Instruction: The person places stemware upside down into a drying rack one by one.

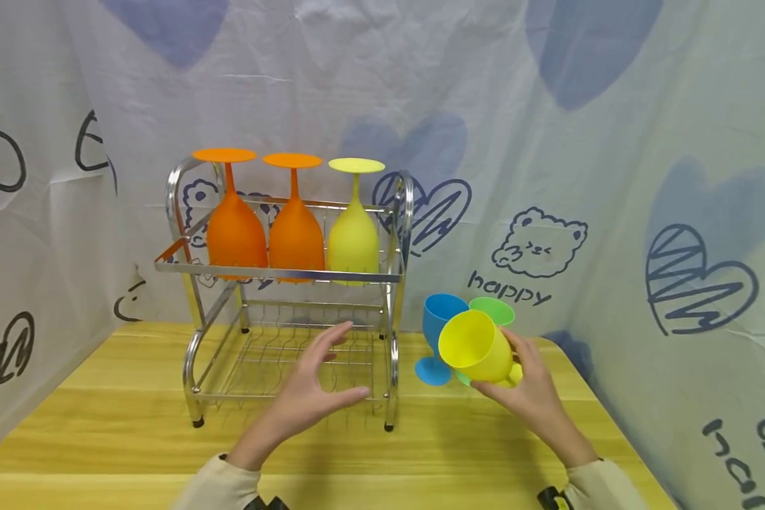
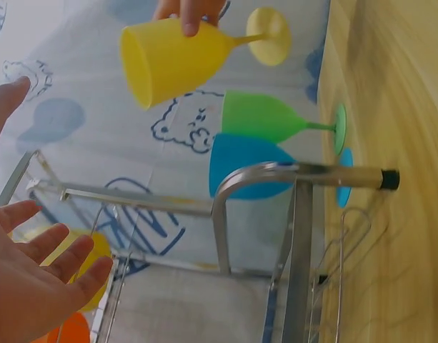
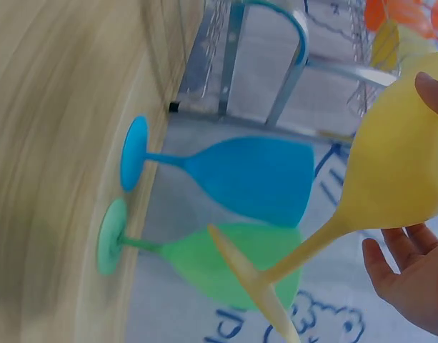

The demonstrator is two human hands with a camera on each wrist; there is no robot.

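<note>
Right hand [image 1: 529,389] is gripping a yellow goblet [image 1: 474,347] by the bowl, thumb and fingers on opposite sides; the goblet is tilting in the air, just in front of a blue goblet [image 1: 436,326] and a green goblet [image 1: 494,309]. Left hand [image 1: 306,389] is holding nothing, fingers and thumb spread, in front of a metal rack [image 1: 280,272]. Two orange goblets and a pale yellow goblet [image 1: 353,237] are standing upside down on its upper tier.

Handling, by judgement: matte surface and thin rim are suggesting light plastic, fairly stiff, perhaps giving a little under a hard squeeze; probably neither very slippery nor easily broken. Slender stem is looking like the weak part. Best hold: middle of the bowl, or high on the stem under it, leaving rim and foot free.

Views: head camera is looking into the goblet's mouth, the bowl hiding most of its stem. Both wrist cameras are showing stem and foot in profile, and the blue and green feet resting on the desk [image 1: 70,425]. Only the head view is taking in the whole rack.
</note>
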